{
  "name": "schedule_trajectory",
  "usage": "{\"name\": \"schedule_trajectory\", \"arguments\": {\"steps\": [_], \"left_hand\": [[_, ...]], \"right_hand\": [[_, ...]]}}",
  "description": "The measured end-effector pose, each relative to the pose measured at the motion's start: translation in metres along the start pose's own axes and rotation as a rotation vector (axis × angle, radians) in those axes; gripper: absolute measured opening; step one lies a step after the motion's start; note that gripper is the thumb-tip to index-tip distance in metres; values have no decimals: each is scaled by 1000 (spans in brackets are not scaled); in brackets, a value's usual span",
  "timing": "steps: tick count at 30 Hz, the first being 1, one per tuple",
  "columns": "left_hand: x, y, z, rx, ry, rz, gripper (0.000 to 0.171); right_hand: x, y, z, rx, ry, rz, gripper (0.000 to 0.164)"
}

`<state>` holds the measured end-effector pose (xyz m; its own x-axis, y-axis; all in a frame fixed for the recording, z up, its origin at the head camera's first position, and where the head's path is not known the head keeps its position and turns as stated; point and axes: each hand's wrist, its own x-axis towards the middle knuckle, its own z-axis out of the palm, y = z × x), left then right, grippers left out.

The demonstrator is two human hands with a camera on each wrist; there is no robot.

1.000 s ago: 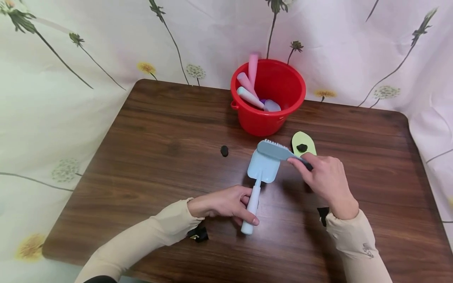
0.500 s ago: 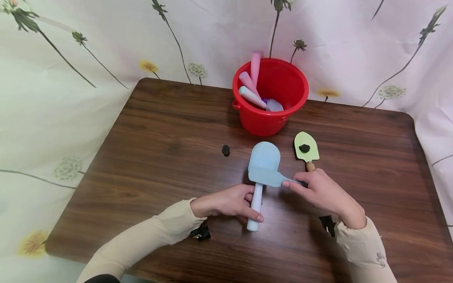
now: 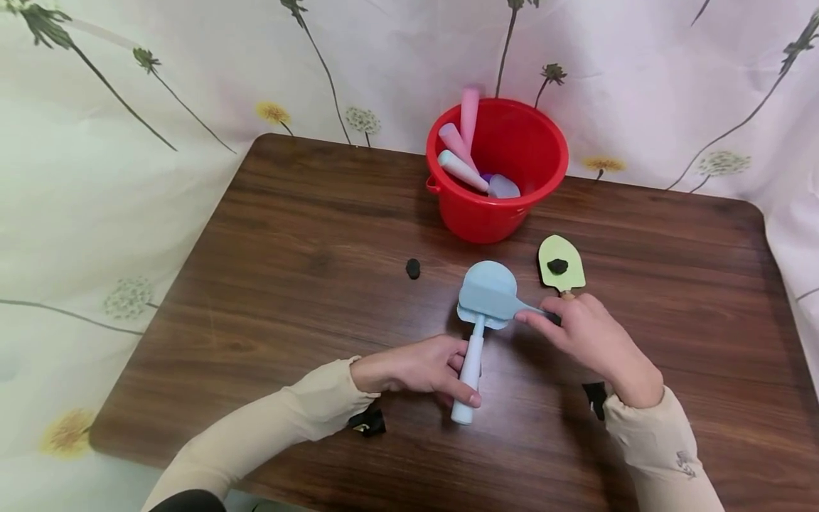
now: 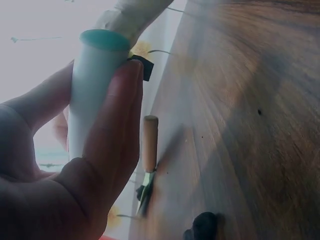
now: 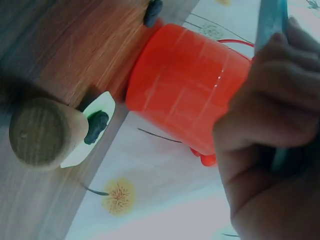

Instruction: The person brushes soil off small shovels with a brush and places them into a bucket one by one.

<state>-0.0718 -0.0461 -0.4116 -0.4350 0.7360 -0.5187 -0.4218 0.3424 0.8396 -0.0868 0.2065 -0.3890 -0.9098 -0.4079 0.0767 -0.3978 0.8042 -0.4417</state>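
My left hand [image 3: 425, 370] grips the white handle [image 3: 471, 359] of a small light-blue shovel [image 3: 489, 274], its blade pointing away from me. Seen from the left wrist, fingers and thumb close round that handle near its teal-tipped end. A blue brush [image 3: 489, 301] is held by its thin handle in my right hand [image 3: 595, 341]. Its head lies crosswise over the shovel blade in the head view, hiding the blade's middle; the bristles are out of sight. Just beyond the right hand is a green trowel [image 3: 572, 276] with a black lump [image 3: 557, 267] on its blade.
A red bucket [image 3: 486, 224] stands at the back, with pink-handled [image 3: 470, 117] and white-handled [image 3: 461, 171] tools leaning inside. Another black lump [image 3: 413, 268] lies on the brown wooden table [image 3: 281, 284], left of the shovel. A flowered cloth [image 3: 205, 85] hangs behind.
The brush came from the blade's far end down to the handle end, then slid back a little to mid-blade. Its bristles, visible earlier, are hidden now. The left hand keeps its grip.
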Motion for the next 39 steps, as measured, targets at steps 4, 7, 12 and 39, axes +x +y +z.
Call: {"name": "schedule_trajectory", "arguments": {"steps": [4,7,12,39], "left_hand": [[-2,1,2,-20,-11,-3,26],[-4,1,2,-18,-19,2,26],[-4,2,0,-2,-22,9,27],[-5,3,-7,142,16,75,30]], "right_hand": [[2,4,3,-77,178,-60,39],[4,6,6,-115,293,-83,48],[6,7,8,-108,364,-90,60],[-1,3,4,8,28,-35,39]]}}
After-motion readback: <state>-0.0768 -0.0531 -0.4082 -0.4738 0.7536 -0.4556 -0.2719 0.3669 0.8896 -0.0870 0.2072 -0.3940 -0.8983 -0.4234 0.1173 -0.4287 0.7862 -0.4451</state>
